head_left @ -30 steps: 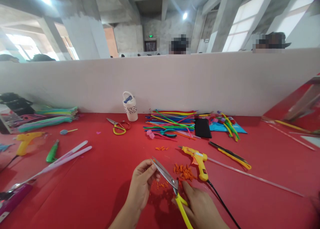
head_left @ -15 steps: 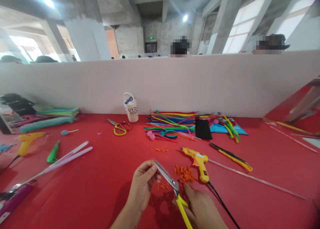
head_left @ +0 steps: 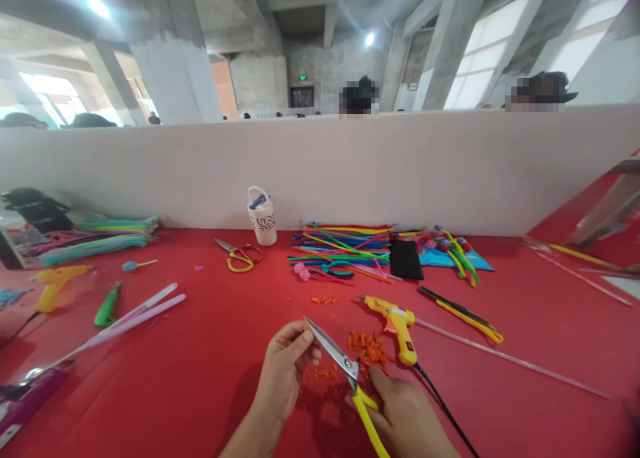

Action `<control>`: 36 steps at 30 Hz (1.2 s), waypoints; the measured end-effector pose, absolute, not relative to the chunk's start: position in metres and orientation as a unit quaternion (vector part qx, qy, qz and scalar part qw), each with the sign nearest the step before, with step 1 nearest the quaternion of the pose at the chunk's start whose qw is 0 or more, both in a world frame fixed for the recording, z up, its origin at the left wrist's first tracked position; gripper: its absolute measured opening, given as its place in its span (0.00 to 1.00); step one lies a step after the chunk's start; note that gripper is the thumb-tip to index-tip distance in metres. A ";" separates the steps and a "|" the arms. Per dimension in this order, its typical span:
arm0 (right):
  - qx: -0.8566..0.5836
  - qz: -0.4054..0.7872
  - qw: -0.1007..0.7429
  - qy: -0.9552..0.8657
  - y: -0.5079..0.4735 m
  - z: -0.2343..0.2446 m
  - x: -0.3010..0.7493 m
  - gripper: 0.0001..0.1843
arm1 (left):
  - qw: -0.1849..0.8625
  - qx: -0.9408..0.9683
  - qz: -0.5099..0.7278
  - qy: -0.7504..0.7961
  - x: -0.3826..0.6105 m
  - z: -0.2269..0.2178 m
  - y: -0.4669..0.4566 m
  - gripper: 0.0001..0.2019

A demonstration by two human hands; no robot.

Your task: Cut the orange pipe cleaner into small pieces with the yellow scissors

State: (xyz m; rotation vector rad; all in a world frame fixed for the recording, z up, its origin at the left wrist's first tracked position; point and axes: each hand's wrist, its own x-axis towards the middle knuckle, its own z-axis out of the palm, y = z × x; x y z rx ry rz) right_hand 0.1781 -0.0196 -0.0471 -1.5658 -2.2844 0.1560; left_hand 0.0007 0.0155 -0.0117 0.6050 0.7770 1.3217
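My right hand [head_left: 403, 411] is closed around the yellow handles of a pair of scissors [head_left: 333, 348], whose blades point up and to the left. My left hand [head_left: 287, 358] is pinched at the blade tips; whatever lies between its fingers is too small to make out. Beside the blades, on the right, is a pile of short orange pieces [head_left: 370, 347]. More orange bits [head_left: 326, 373] lie scattered under the scissors, and a small group [head_left: 325, 300] sits farther back. A yellow hot glue gun [head_left: 397, 321] rests right of the pile.
Behind are colourful pipe cleaners [head_left: 345, 245], a black phone-like slab [head_left: 407, 259], a white cup [head_left: 262, 221] and other scissors [head_left: 240, 255]. A pink hair straightener [head_left: 135, 315] lies left, near another glue gun [head_left: 55, 285]. Tweezers-like black and yellow tools [head_left: 463, 315] lie right. A white partition [head_left: 320, 171] stands behind.
The scissors' handles have moved slightly closer together in my right hand. My left hand stays in place at the blade tips.
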 end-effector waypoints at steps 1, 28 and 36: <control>-0.559 0.064 0.184 -0.806 -0.019 -0.047 0.179 0.14 | 0.679 0.273 0.587 0.345 0.001 -0.011 0.016 0.02; -0.559 0.456 0.406 -0.561 -0.006 -0.019 0.153 0.10 | 0.670 0.469 0.388 0.424 0.021 -0.030 0.008 0.04; -0.609 0.234 0.238 -0.719 -0.017 -0.012 0.177 0.14 | 0.633 0.396 0.500 0.440 0.006 -0.015 0.014 0.05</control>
